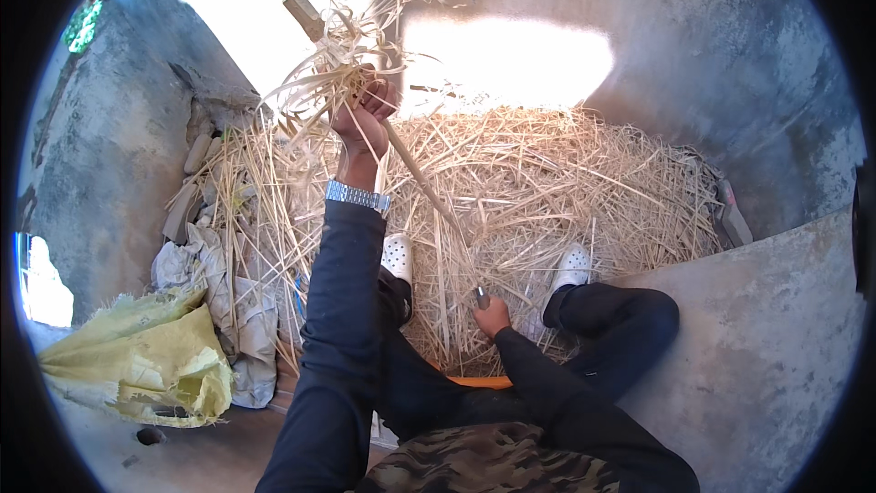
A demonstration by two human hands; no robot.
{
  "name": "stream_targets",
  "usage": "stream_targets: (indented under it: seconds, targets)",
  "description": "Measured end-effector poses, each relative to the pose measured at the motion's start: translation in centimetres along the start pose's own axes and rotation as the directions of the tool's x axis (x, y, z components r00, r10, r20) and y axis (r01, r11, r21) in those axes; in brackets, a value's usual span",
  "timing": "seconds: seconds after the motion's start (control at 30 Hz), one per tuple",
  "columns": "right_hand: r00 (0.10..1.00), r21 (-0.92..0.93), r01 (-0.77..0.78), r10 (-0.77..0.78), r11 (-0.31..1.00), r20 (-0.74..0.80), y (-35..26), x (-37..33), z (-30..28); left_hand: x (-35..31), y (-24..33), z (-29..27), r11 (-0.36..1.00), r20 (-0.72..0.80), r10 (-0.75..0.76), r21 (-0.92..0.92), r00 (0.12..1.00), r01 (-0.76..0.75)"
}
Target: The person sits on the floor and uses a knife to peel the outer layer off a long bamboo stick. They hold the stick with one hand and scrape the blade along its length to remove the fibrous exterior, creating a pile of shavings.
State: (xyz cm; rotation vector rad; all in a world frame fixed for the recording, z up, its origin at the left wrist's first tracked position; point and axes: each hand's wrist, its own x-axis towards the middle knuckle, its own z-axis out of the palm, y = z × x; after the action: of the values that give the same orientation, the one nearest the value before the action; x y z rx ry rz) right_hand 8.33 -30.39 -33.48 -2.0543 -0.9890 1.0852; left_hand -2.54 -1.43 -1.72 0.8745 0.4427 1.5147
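1. Head view: my left hand (363, 119) is up high, its grip shut tight on a bunch of long dry yellow straw (342, 64) with a pale wooden stick (304, 13) poking out of it.
2. My right hand (493, 315) is low by my knee, closed on a small grey tool (481, 296); I cannot tell what kind.
3. The big pile of loose straw (547, 183) lies on the floor in front of my white shoes (573, 267).
4. I think the bunch could slip apart, because the stalks are loose.
5. The tool could nick my leg, being so close.
6. A crumpled yellow woven sack (146, 361) lies at my left, near grey rags (224, 306). I see no labels.
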Motion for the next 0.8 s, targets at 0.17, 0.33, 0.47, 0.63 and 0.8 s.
stream_targets:
  seconds: [0.17,0.33,0.47,0.63,0.8]
  targets:
    - [0.958,0.159,0.285,-0.280,0.945,-0.057,-0.5,0.1,0.6,-0.4,-0.3,1.1,1.000,-0.064,-0.013,-0.026,0.998,0.011]
    - [0.822,0.106,-0.539,0.494,0.836,0.284,2.6,1.1,-1.3,-0.3,0.0,0.5,0.997,-0.128,0.017,-0.066,0.992,-0.025]
    - [0.858,0.294,-0.500,0.421,0.815,0.293,1.0,0.3,-0.5,0.4,-0.4,-0.2,1.000,-0.193,0.030,0.002,0.981,-0.030]
    - [0.966,0.112,0.255,-0.249,0.961,-0.062,-3.2,-1.5,-1.3,0.5,0.3,-1.9,0.998,-0.018,0.027,-0.049,0.999,-0.028]
    - [0.987,-0.102,-0.162,0.163,0.981,0.001,6.1,-0.5,0.9,0.5,0.2,-2.6,0.998,-0.071,0.057,0.010,0.996,-0.056]
